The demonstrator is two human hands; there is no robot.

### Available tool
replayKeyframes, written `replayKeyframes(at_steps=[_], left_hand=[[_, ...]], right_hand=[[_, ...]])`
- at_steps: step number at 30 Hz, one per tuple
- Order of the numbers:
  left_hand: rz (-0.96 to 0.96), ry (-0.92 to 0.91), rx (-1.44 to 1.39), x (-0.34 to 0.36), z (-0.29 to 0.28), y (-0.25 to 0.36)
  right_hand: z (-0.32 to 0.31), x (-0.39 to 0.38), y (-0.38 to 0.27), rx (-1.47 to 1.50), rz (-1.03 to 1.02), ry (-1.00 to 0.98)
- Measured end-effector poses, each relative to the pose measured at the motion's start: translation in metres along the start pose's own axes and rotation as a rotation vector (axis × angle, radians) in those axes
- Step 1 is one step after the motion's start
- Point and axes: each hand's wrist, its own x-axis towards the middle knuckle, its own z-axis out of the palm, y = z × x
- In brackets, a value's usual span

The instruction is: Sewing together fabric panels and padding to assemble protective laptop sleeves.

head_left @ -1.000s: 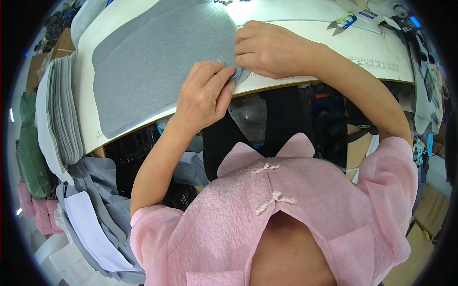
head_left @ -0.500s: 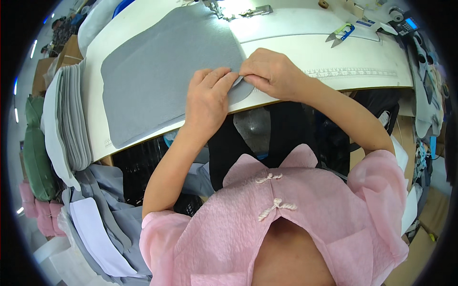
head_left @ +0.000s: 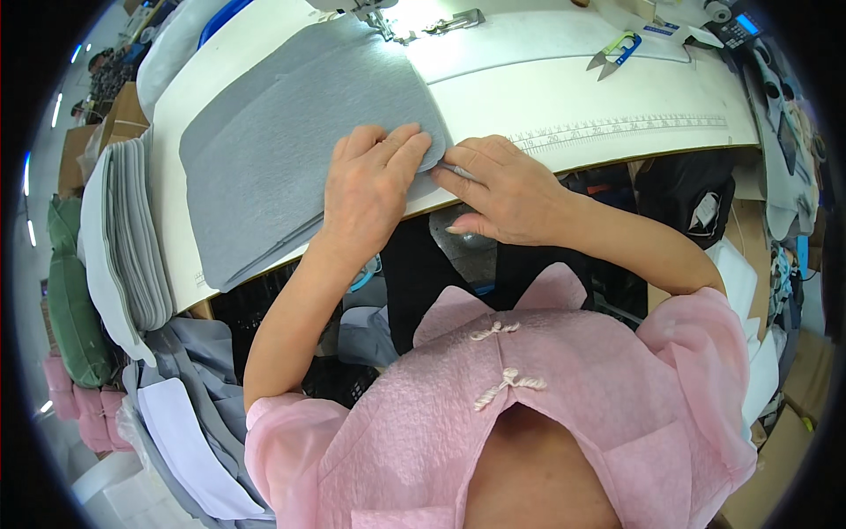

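Note:
Stacked grey felt pieces (head_left: 269, 150) lie on the white worktable (head_left: 582, 97), reaching toward the sewing machine (head_left: 379, 22). My left hand (head_left: 374, 185) lies on the stack near its right end, fingers slightly bent and resting on the felt. Just to its right, my right hand (head_left: 502, 189) has its fingertips at the rounded corner of the pieces, with the thumb held apart over the table's front edge. What lies under my fingertips is partly hidden.
Snips (head_left: 612, 55) lie at the back right, near a control panel (head_left: 736, 31). A pile of pale grey pieces (head_left: 132, 238) hangs at the table's left end, above loose grey fabric (head_left: 203, 353). A green bundle (head_left: 75, 291) stands beyond. A printed ruler runs along the front edge.
Both hands have moved down toward me, the right one most, and its thumb has spread away from the fingers. The felt has shifted, showing more layered edges along its lower side.

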Motion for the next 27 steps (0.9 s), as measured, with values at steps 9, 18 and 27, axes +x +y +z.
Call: replayKeyframes(at_steps=[9, 18, 27], left_hand=[[0.042, -0.034, -0.009, 0.002, 0.002, 0.004], [0.071, -0.055, 0.006, -0.008, 0.01, 0.001], [0.077, -0.021, -0.007, -0.011, 0.014, 0.0]], right_hand=[[0.001, 0.0, 0.001, 0.001, -0.016, 0.007], [-0.012, 0.007, 0.034, 0.32, 0.014, 0.027], [-0.014, 0.014, 0.05, 0.122, -0.06, -0.045]])
